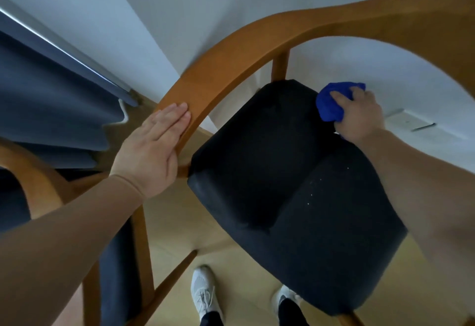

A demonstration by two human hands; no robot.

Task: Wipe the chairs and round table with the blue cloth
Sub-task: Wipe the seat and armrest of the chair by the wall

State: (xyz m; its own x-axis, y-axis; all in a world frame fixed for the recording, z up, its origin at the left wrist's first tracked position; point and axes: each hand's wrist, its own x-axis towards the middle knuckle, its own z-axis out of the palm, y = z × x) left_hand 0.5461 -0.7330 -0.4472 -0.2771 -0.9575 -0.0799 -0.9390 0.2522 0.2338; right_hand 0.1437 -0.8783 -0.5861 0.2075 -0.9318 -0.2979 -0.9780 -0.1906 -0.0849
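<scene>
A wooden chair with a curved brown backrest rail (257,40) and a black padded cushion (270,166) fills the view. My left hand (154,151) lies flat on the left end of the rail, fingers together. My right hand (359,115) is shut on the bunched blue cloth (330,104), pressed against the far right edge of the black cushion. The round table is not in view.
A second wooden chair (41,184) with a dark seat stands at the left, close to the first. Dark blue curtains (51,99) hang at the left by a white wall (180,4). My two white shoes (204,292) stand on the light wooden floor below.
</scene>
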